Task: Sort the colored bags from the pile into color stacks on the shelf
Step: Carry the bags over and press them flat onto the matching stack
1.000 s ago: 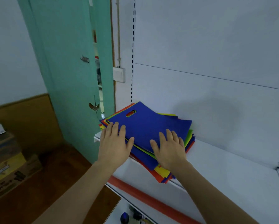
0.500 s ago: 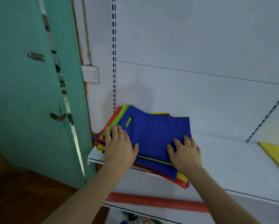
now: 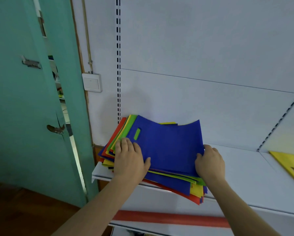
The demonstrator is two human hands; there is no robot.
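Note:
A mixed pile of flat bags (image 3: 192,188) in red, yellow, green and blue lies at the left end of the white shelf (image 3: 245,181). On top is a blue bag (image 3: 170,147) with a slot handle; its right edge is lifted and curled. My right hand (image 3: 209,162) pinches that right edge, fingers curled under it. My left hand (image 3: 129,157) rests flat on the pile's left side, fingers spread over the blue bag and the green one under it. A yellow bag (image 3: 291,164) lies on the shelf at the far right.
A teal door (image 3: 23,108) stands ajar just left of the shelf. A white wall switch (image 3: 91,82) sits beside the slotted shelf upright (image 3: 118,65). A red strip (image 3: 170,218) runs along the lower shelf's front edge. Wooden floor shows at the bottom left.
My right hand slid from the top of the pile to the blue bag's right edge and lifted it. The camera view swung to the right, which brought the yellow bag into sight.

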